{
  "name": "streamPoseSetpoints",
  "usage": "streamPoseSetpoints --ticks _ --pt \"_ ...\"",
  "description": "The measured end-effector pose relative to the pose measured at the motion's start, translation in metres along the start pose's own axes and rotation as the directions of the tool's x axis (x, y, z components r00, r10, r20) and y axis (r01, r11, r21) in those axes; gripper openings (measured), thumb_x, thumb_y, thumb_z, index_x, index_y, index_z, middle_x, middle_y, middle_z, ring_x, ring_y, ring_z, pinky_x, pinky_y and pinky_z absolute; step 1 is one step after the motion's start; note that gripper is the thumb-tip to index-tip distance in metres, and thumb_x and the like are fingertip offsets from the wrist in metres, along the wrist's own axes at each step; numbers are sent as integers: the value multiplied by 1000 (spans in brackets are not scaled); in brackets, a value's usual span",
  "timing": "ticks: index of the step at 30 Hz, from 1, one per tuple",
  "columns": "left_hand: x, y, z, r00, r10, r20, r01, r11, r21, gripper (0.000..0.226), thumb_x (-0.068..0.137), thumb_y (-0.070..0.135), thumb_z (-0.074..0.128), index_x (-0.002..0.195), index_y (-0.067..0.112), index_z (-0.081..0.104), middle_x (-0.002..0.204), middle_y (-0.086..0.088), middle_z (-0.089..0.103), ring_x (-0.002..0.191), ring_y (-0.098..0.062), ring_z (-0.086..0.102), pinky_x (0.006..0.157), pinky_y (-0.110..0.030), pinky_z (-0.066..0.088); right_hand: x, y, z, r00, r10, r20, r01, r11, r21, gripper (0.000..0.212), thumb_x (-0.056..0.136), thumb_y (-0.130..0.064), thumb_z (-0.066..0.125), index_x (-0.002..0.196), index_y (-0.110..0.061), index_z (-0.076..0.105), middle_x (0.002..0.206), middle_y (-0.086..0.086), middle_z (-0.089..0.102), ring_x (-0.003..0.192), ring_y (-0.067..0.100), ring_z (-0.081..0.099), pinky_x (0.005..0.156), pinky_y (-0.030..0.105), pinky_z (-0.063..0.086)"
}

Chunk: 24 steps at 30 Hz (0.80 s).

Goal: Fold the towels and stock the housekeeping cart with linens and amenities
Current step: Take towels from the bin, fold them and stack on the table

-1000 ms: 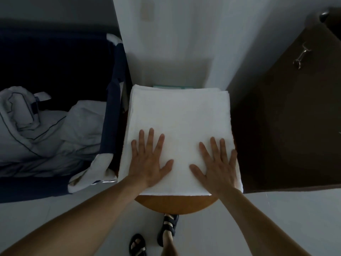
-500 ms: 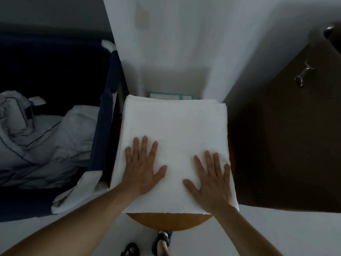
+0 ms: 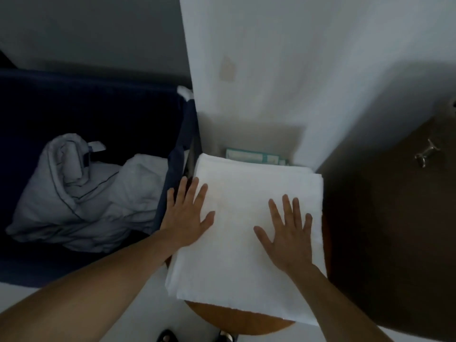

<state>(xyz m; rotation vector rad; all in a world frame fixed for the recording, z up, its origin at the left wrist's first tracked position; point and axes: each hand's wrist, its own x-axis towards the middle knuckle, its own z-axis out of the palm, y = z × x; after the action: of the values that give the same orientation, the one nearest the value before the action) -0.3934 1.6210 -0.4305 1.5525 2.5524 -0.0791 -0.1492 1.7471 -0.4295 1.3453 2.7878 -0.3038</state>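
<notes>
A folded white towel lies flat on a round wooden stool in the middle of the view. My left hand presses flat on the towel's left edge, fingers spread, partly over the side. My right hand lies flat on the towel's right half, fingers straight and spread. Neither hand grips the cloth.
A dark blue linen bag on the left holds crumpled white bedding. A teal box sits behind the towel against the white wall. A dark brown door with a metal hook stands at the right.
My left hand has slid left to the towel's left edge. My right hand has stayed flat on the right half. The view has shifted to the left.
</notes>
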Motion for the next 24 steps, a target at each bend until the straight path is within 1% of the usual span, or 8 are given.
streamPoseSetpoints --ticks 2,5,9,13,17,20,22,24 --pt "2 -22 -17 999 -36 -23 36 999 -4 85 87 67 2 157 21 -1 165 -6 -8 150 -31 -11 119 -55 -2 17 -23 -7 998 -60 -3 60 998 11 82 87 -79 1 156 -35 -6 161 -2 -25 148 22 -29 120 56 -8" --pt "4 -66 -30 993 -109 -37 109 994 -12 84 88 67 3 157 20 -6 164 -7 -11 151 -31 -11 119 -55 -4 43 -73 -16 989 -147 -29 148 988 52 81 88 -78 2 156 -35 -8 161 -2 -28 147 20 -31 121 55 -5" --pt "11 -133 -35 980 -194 -52 191 980 -48 83 88 63 14 157 19 -2 165 -5 -9 151 -28 -11 121 -53 -2 80 -147 -28 953 -283 -106 293 951 96 79 92 -76 12 157 -33 -2 165 1 -14 151 23 -20 121 55 -1" --pt "25 -219 -24 963 -266 -37 264 963 -62 78 94 62 16 157 19 1 165 -4 -4 151 -29 -6 121 -51 3 125 -233 -24 909 -405 -98 413 907 81 80 93 -73 25 159 -29 10 166 5 -2 152 27 -14 119 57 4" --pt "55 -309 8 950 -305 68 311 941 -133 78 97 61 24 157 20 -1 165 -4 -2 151 -27 -7 121 -51 5 177 -321 13 898 -439 5 437 894 101 85 88 -73 23 158 -29 8 167 3 -7 150 22 -20 120 56 0" --pt "78 -370 43 937 -324 134 343 925 -163 87 86 69 6 157 20 -1 165 -3 -1 152 -26 -5 121 -48 5 220 -377 65 896 -421 140 409 906 107 89 84 -74 22 158 -29 -1 166 4 -12 151 25 -18 119 58 2" --pt "91 -408 72 930 -325 170 356 914 -197 99 73 71 -7 157 19 1 165 -3 1 152 -25 -3 120 -46 5 249 -406 111 884 -388 262 372 922 110 90 86 -72 32 156 -33 -10 164 1 -19 149 24 -22 119 59 1" --pt "104 -440 102 927 -316 204 360 901 -241 102 71 72 -8 158 19 2 165 -3 2 151 -23 -2 120 -46 5 274 -427 158 861 -338 379 315 941 125 96 88 -70 43 154 -36 -16 162 -1 -25 148 23 -25 119 59 -2"
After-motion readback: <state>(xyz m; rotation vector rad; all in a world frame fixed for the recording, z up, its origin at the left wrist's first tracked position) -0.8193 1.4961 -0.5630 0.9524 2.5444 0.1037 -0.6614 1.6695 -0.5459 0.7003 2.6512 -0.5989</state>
